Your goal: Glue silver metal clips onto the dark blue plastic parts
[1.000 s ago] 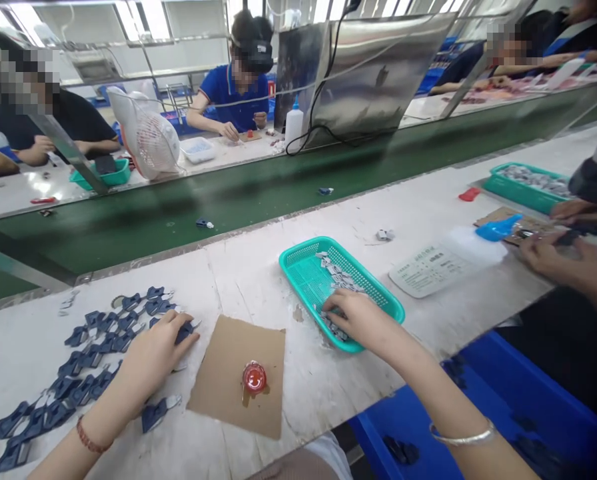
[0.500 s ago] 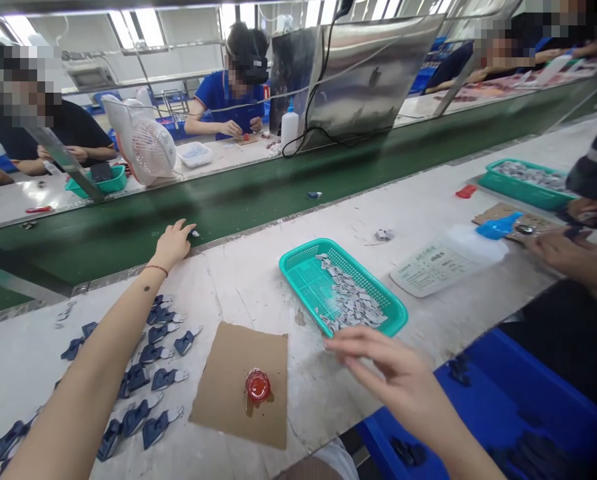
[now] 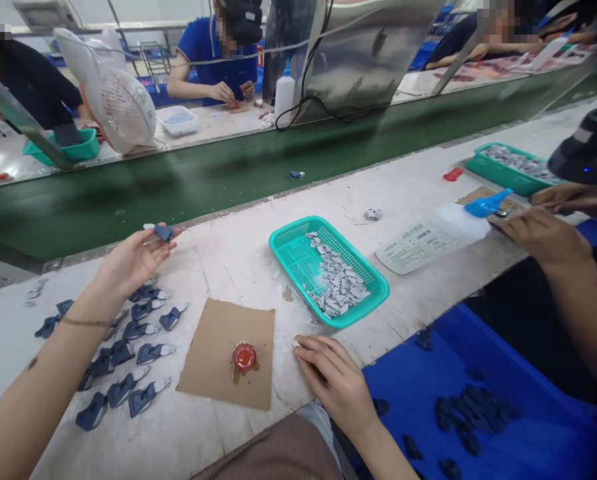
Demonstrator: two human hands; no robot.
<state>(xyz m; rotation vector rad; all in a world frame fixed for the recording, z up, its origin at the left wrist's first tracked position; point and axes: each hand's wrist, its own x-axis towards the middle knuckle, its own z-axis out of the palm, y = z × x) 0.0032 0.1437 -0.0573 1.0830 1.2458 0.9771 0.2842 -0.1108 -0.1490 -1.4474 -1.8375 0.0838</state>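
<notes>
My left hand (image 3: pixel 136 260), palm up over the table's far edge, holds a small dark blue piece (image 3: pixel 163 233) with a pale tab. My right hand (image 3: pixel 331 373) is near the front edge with its fingertips pinched on a small whitish piece (image 3: pixel 296 343). Between the hands lies a brown cardboard square (image 3: pixel 213 360) bearing a red round cap (image 3: pixel 244 357) with wet-looking stains around it. A green basket (image 3: pixel 381 293) of small grey-white pieces sits beyond my right hand. Several dark blue pieces with pale tabs (image 3: pixel 141 399) lie below my left forearm.
A white bottle with a blue tip (image 3: pixel 423 241) lies right of the basket, near another person's hands (image 3: pixel 543 233). A blue bin (image 3: pixel 403 393) with dark pieces is at the lower right. Beyond the table runs a green belt (image 3: pixel 218 193) carrying a blue piece.
My left hand has come back from the belt, turned palm up with the dark blue piece. My right hand has left the basket's edge and moved down-left, a whitish piece at its fingertips. The view has tilted down.
</notes>
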